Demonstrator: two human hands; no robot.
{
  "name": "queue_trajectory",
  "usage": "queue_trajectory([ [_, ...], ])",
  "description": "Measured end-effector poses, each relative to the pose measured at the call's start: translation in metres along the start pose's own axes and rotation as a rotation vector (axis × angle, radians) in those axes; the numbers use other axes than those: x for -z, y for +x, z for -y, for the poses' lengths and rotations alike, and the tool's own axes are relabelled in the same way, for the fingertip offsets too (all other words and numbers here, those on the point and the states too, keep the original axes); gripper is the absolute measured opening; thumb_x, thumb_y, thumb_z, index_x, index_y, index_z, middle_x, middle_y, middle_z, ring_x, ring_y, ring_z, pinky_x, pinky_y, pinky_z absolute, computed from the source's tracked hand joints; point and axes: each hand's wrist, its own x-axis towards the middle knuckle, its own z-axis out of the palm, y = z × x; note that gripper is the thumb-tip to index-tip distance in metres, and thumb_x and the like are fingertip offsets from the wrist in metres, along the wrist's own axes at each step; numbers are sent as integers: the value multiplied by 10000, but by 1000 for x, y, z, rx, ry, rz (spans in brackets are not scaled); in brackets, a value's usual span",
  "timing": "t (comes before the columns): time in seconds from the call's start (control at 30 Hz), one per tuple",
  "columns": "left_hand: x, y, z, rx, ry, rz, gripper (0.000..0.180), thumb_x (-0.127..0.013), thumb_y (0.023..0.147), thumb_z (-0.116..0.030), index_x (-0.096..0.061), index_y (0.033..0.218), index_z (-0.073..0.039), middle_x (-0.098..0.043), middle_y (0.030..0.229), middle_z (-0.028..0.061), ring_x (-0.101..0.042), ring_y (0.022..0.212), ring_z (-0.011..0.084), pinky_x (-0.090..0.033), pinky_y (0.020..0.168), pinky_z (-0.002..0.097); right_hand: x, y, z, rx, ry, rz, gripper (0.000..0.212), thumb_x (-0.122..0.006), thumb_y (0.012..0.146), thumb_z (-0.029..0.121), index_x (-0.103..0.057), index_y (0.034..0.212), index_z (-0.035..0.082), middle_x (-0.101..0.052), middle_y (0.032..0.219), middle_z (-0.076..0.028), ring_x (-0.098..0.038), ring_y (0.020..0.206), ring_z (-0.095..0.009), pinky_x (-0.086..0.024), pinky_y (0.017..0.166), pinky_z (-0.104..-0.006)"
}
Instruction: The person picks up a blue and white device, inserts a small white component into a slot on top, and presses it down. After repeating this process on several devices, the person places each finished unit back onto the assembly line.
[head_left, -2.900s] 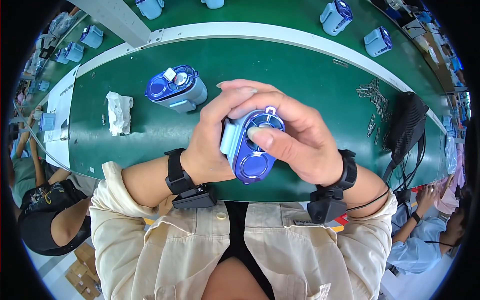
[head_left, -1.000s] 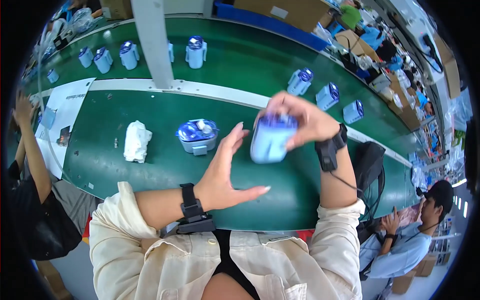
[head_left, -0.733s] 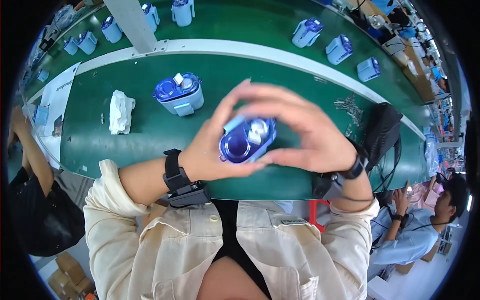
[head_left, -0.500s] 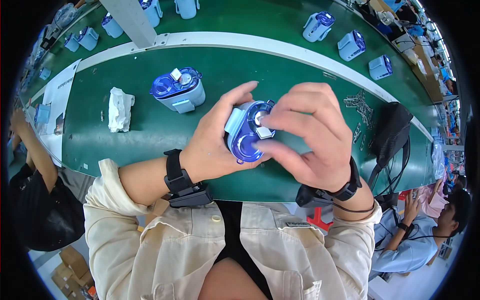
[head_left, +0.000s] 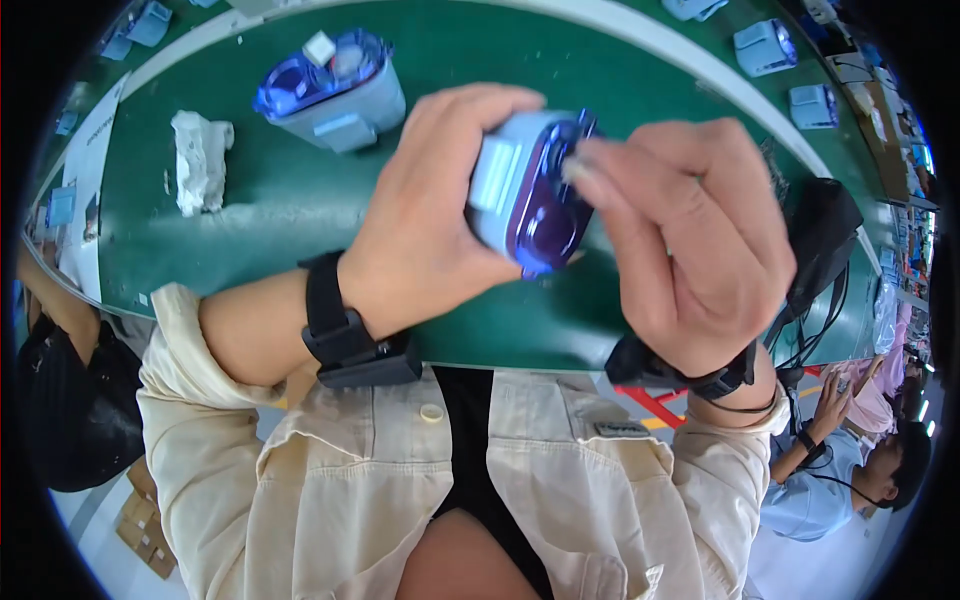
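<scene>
A light-blue container (head_left: 503, 176) with a see-through dark-blue lid (head_left: 551, 226) is tilted in my left hand (head_left: 418, 205), which is wrapped round its body. The lid faces right, toward my right hand (head_left: 700, 220). Thumb and fingertips of that hand are pinched together at the lid's far end; what lies between them is hidden and slightly blurred. Behind my left hand a second container (head_left: 345, 112) of the same kind stands on the green table (head_left: 270, 270), with a small white square piece (head_left: 319, 48) on its lid.
A crumpled white wrapper (head_left: 202, 162) lies at the left, near a printed sheet (head_left: 85, 230). A black bag (head_left: 825, 235) with cables is at the right. More containers (head_left: 764, 47) stand beyond the white rail (head_left: 665, 55). Other people sit at both sides.
The held container has tipped, its lid turning to the right. My right hand has shifted right, its fingers drawn into a pinch at the lid. The view has moved, so the table things sit higher.
</scene>
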Motion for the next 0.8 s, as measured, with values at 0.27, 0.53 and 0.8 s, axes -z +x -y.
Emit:
queue_trajectory([
  [0.27,-4,10,-2,69,17,-60,672,-840,614,-150,-513,1191,-47,-580,1113,143,-572,1008,320,-468,870,366,-17,-10,6,87,-331,-51,253,-709,806,5,-688,1058,-14,-651,891,-105,-613,812,-156,-499,742,-283],
  [0.53,1,23,-35,457,32,58,695,-853,658,-157,-487,1234,-23,-600,1103,132,-613,978,236,-484,854,308,-7,6,11,-418,241,84,271,-686,852,49,-637,1110,-14,-647,952,-101,-611,846,-154,-488,758,-272],
  [0.8,-7,12,-14,217,-80,68,782,-891,631,-188,-460,1263,-30,-583,1142,118,-597,1018,216,-484,874,319,11,21,15,-928,780,195,296,-662,897,93,-586,1162,-13,-643,1013,-97,-610,881,-152,-478,773,-261],
])
